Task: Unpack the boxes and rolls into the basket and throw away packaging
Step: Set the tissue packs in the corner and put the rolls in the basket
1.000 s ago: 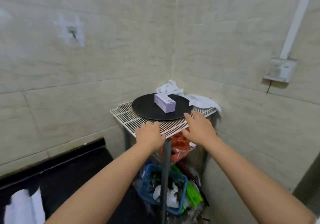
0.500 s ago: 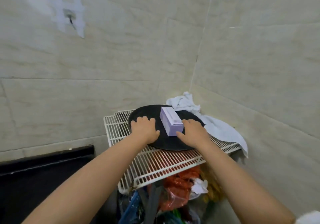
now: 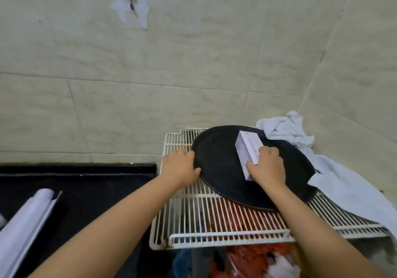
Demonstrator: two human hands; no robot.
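Two hands are at work on the white wire shelf [image 3: 214,219] that stands in the corner of the tiled wall [image 3: 193,62]. Our right hand [image 3: 268,168] is on the near end of the lilac box [image 3: 249,151], its fingers [image 3: 265,151] curled over the top and right side and the thumb against the left side, so the box is pinched between them. That box lies on its long side on the round black tray [image 3: 223,170], toward the tray's far right, one end pointing to the far wall and the other hidden under our hand. We cannot tell whether the box is lifted or resting on the tray.

Our left hand [image 3: 179,167] is at the left rim of the tray, the thumb lying on the rim and the fingers bent down beside the edge onto the shelf wires; whether they curl under the rim is hidden from us.

Right of the tray, a crumpled white cloth [image 3: 300,148] lies against the corner and hangs over the right edge of the shelf, touching the tray's far right rim. Below the shelf we see red plastic bags [image 3: 247,258] and a blue basket [image 3: 180,264], both blurred. On the left runs a dark counter [image 3: 86,191], and at the near left a lilac roll [image 3: 23,219] lies across it at a slant. High on the far wall is a small metal hook [image 3: 131,1] set in a patch of white filler.
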